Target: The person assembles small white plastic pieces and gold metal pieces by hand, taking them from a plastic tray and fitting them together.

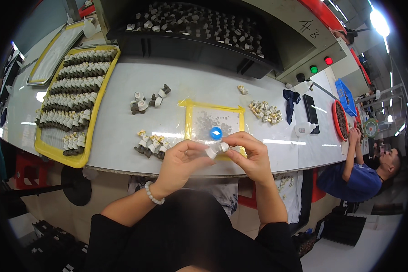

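Between my two hands, over the table's front edge, is a small white figurine part (216,149). My left hand (181,163), with a beaded bracelet at the wrist, pinches its left end. The fingertips of my right hand (251,158) close on its right end. Just beyond my fingers a round blue cap (216,133) with a pale spot in its middle sits on a mat edged in yellow tape (188,119). Small white-and-dark figurines (152,146) with yellowish tops stand beside my left hand. The fingers partly cover the held part.
Loose white-and-dark pieces (143,103) lie far left of the mat, and small white-and-yellow pieces (265,112) lie right. A yellow tray (84,161) carries rows of figurines. A dark bin (181,49) of pieces stands behind. A white bottle (303,129) and a co-worker (356,181) are right.
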Demonstrator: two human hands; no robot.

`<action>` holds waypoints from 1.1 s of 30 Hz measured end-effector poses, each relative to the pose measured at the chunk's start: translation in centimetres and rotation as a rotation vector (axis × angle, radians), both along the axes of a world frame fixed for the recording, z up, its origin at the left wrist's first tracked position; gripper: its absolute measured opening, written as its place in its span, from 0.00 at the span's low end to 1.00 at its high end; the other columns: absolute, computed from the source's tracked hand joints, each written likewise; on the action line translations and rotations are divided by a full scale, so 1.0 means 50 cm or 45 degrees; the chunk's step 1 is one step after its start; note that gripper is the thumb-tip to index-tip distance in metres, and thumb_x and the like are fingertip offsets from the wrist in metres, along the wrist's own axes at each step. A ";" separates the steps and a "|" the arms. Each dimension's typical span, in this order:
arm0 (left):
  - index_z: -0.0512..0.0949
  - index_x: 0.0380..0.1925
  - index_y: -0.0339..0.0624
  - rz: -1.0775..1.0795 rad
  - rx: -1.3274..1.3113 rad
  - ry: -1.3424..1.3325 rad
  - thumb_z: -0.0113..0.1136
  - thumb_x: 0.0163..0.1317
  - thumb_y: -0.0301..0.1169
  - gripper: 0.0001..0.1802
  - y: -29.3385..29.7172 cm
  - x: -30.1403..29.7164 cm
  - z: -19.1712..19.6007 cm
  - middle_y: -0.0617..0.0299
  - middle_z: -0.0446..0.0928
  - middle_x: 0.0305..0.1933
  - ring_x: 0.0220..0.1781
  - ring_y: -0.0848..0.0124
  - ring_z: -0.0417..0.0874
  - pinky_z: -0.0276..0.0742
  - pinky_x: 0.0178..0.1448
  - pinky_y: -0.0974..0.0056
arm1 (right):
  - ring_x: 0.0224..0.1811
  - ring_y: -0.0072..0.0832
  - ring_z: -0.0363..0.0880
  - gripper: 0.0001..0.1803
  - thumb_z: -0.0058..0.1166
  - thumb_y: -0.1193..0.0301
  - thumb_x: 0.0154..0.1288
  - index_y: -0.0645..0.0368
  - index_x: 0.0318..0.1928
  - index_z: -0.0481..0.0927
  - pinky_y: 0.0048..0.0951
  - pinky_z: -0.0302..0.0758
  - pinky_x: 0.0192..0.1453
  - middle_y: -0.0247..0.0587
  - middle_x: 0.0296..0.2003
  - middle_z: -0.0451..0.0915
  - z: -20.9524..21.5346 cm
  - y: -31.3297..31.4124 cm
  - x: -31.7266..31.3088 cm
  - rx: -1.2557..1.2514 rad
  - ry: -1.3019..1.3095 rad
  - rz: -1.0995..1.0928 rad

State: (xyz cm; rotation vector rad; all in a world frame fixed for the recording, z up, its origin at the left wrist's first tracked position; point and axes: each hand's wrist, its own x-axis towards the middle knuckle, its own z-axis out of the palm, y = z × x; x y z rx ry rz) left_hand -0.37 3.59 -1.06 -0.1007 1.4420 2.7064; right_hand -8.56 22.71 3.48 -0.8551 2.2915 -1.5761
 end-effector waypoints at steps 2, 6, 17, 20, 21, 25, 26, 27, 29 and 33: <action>0.73 0.47 0.29 -0.007 -0.047 0.012 0.57 0.60 0.14 0.14 0.001 -0.001 -0.003 0.48 0.80 0.45 0.45 0.63 0.84 0.82 0.54 0.61 | 0.46 0.31 0.78 0.14 0.60 0.80 0.57 0.68 0.45 0.82 0.29 0.72 0.52 0.45 0.42 0.81 0.003 -0.003 0.006 0.011 0.000 0.002; 0.75 0.47 0.28 -0.013 0.000 0.012 0.59 0.59 0.15 0.14 0.001 -0.001 -0.005 0.51 0.80 0.46 0.46 0.66 0.83 0.81 0.54 0.64 | 0.45 0.31 0.79 0.14 0.61 0.80 0.57 0.66 0.45 0.83 0.29 0.73 0.51 0.45 0.41 0.81 0.007 -0.004 0.008 0.054 0.064 0.019; 0.78 0.47 0.29 -0.018 -0.140 0.039 0.61 0.60 0.18 0.14 0.011 0.012 -0.008 0.57 0.81 0.45 0.46 0.75 0.81 0.79 0.52 0.70 | 0.37 0.28 0.80 0.15 0.63 0.82 0.53 0.64 0.43 0.84 0.24 0.75 0.39 0.42 0.36 0.82 0.015 -0.005 0.020 0.194 0.244 0.107; 0.79 0.46 0.29 -0.011 -0.146 0.065 0.61 0.60 0.18 0.13 0.012 0.011 -0.010 0.57 0.81 0.45 0.46 0.75 0.81 0.79 0.52 0.70 | 0.36 0.28 0.80 0.15 0.63 0.82 0.52 0.64 0.43 0.85 0.24 0.75 0.39 0.42 0.36 0.82 0.012 -0.003 0.021 0.180 0.203 0.100; 0.79 0.45 0.29 -0.029 -0.141 0.045 0.61 0.60 0.18 0.13 0.010 0.011 -0.007 0.57 0.81 0.45 0.46 0.75 0.81 0.79 0.52 0.70 | 0.36 0.28 0.80 0.14 0.63 0.82 0.53 0.64 0.43 0.85 0.24 0.75 0.39 0.42 0.36 0.82 0.012 -0.001 0.021 0.158 0.167 0.115; 0.79 0.43 0.29 -0.096 -0.172 0.023 0.62 0.59 0.18 0.11 -0.002 0.018 0.015 0.57 0.81 0.43 0.46 0.74 0.82 0.79 0.51 0.70 | 0.37 0.30 0.81 0.14 0.62 0.81 0.54 0.64 0.43 0.84 0.26 0.75 0.41 0.43 0.36 0.83 0.014 0.014 -0.004 0.159 0.003 0.220; 0.79 0.43 0.29 -0.099 -0.171 0.026 0.62 0.59 0.18 0.11 -0.014 0.021 0.024 0.57 0.81 0.43 0.46 0.74 0.82 0.79 0.51 0.70 | 0.38 0.31 0.81 0.13 0.62 0.80 0.54 0.64 0.42 0.84 0.28 0.75 0.43 0.44 0.36 0.83 0.010 0.024 -0.019 0.151 0.131 0.238; 0.79 0.42 0.29 0.025 -0.414 0.188 0.62 0.58 0.18 0.11 -0.031 0.023 0.034 0.57 0.81 0.42 0.43 0.74 0.82 0.79 0.49 0.70 | 0.39 0.33 0.81 0.12 0.62 0.79 0.55 0.65 0.41 0.84 0.29 0.75 0.44 0.45 0.37 0.83 0.008 0.037 -0.036 0.143 0.260 0.253; 0.79 0.40 0.31 0.286 -0.830 0.381 0.64 0.56 0.19 0.11 -0.079 0.026 0.047 0.56 0.81 0.40 0.38 0.74 0.81 0.79 0.44 0.70 | 0.41 0.35 0.81 0.10 0.62 0.77 0.55 0.65 0.39 0.83 0.30 0.75 0.47 0.45 0.37 0.83 0.008 0.065 -0.072 0.252 0.355 -0.180; 0.79 0.38 0.33 0.765 -1.493 0.428 0.66 0.51 0.18 0.13 -0.203 0.047 0.037 0.55 0.81 0.38 0.33 0.69 0.80 0.76 0.39 0.67 | 0.42 0.40 0.78 0.10 0.62 0.76 0.52 0.62 0.38 0.82 0.35 0.74 0.47 0.43 0.38 0.81 -0.016 0.091 -0.139 0.548 0.819 -0.456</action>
